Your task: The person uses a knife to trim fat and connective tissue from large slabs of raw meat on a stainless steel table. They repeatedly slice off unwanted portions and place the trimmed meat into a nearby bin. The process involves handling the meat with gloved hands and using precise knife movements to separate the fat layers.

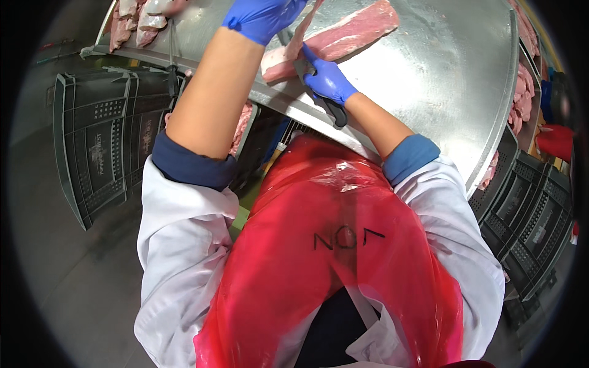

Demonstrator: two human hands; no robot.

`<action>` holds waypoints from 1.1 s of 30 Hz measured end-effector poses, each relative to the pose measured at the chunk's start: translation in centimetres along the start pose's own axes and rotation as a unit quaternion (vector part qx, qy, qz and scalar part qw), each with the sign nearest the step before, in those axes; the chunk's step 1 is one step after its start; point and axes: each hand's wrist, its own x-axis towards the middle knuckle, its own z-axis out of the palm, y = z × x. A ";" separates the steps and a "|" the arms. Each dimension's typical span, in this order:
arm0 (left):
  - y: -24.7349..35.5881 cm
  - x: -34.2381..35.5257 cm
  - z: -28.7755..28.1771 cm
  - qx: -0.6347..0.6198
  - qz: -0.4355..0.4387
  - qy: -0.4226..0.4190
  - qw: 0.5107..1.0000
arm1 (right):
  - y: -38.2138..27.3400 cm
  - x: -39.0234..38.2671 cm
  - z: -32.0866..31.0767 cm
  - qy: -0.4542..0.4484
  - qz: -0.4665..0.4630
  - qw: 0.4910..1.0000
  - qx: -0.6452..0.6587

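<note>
A long pale-pink boneless loin of meat (362, 29) lies slantwise on the metal table (432, 46). A thin strip of meat (300, 35) rises from its upper side to my left hand (261, 17), blue-gloved and closed on the strip; the fingers are partly cut off by the top edge of the view. My right hand (331, 81), also gloved in blue, grips a knife by its black handle (337, 115), with the index finger stretched forward along it. The blade is against the loin's near left end, largely hidden by the meat and the hand.
Grey perforated crates stand to the left (98, 135) and right (521, 208). Cut meat (138, 21) is heaped at the table's far left, and more meat (523, 95) lies beyond its right edge. My red plastic apron (319, 202) is close to the table's front edge.
</note>
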 end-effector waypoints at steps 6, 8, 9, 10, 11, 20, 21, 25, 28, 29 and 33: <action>2.6 -2.1 -0.8 -0.051 0.024 -0.015 0.998 | 2.4 -6.5 3.7 -0.027 0.004 0.999 0.022; 3.1 -2.6 0.8 -0.039 0.013 -0.046 0.998 | -1.3 -0.8 3.0 0.003 0.032 0.999 -0.014; 3.8 -3.1 1.3 -0.032 0.020 -0.042 0.998 | -2.2 0.5 4.1 0.065 -0.022 0.997 0.025; 4.7 -3.5 1.6 -0.025 0.025 -0.039 0.999 | -2.5 0.2 4.6 0.047 0.016 0.998 0.045; 5.7 -3.6 1.7 -0.017 0.038 -0.031 0.999 | -2.7 -0.9 5.1 0.029 0.056 0.996 0.065; 10.9 -2.5 3.3 -0.028 0.064 -0.089 0.994 | -4.0 0.5 7.3 0.046 -0.012 0.993 0.110; 11.2 -1.9 4.1 -0.023 0.067 -0.085 0.994 | -2.8 1.2 8.0 0.073 -0.060 0.987 0.130; 12.0 -1.4 7.5 -0.049 0.125 -0.110 0.985 | -3.1 -7.2 7.7 -0.147 -0.047 0.979 0.136; 1.6 0.7 18.5 -0.022 0.078 -0.228 0.970 | 1.2 -6.0 5.8 0.044 -0.207 0.973 0.096; -0.8 -1.7 22.3 0.035 0.082 -0.246 0.965 | 2.2 -4.0 6.6 0.187 -0.393 0.900 0.006; -13.3 -4.0 30.1 0.219 0.045 -0.383 0.896 | 5.2 -7.1 0.4 0.073 0.005 0.937 0.343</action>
